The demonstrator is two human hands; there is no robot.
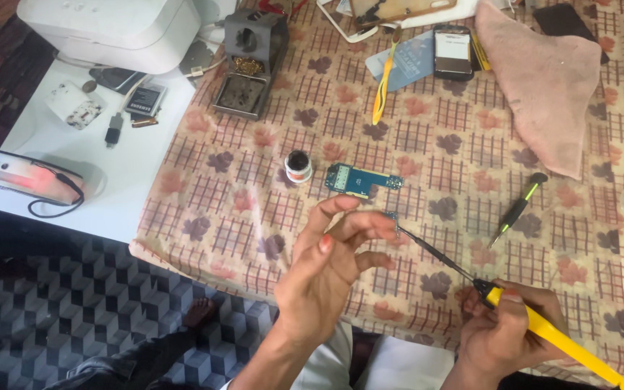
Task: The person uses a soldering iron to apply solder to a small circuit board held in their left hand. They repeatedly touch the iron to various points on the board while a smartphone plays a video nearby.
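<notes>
My left hand (334,263) is raised above the patterned tablecloth (254,209), pinching a tiny part (394,222) between finger and thumb. The yellow-handled soldering iron (543,328) is gripped by my right hand (510,328), and its thin dark tip touches that tiny part. Beyond my left hand a small blue circuit board (361,180) lies flat on the cloth, with a little round pot (298,165) with dark contents beside it on the left.
A black screwdriver (518,208) lies right of the board. A soldering stand (250,61), yellow tweezers (382,83), a phone (453,51) and a pink cloth (543,83) sit farther back. A white box (110,29) and a battery (144,100) rest on the white table at left.
</notes>
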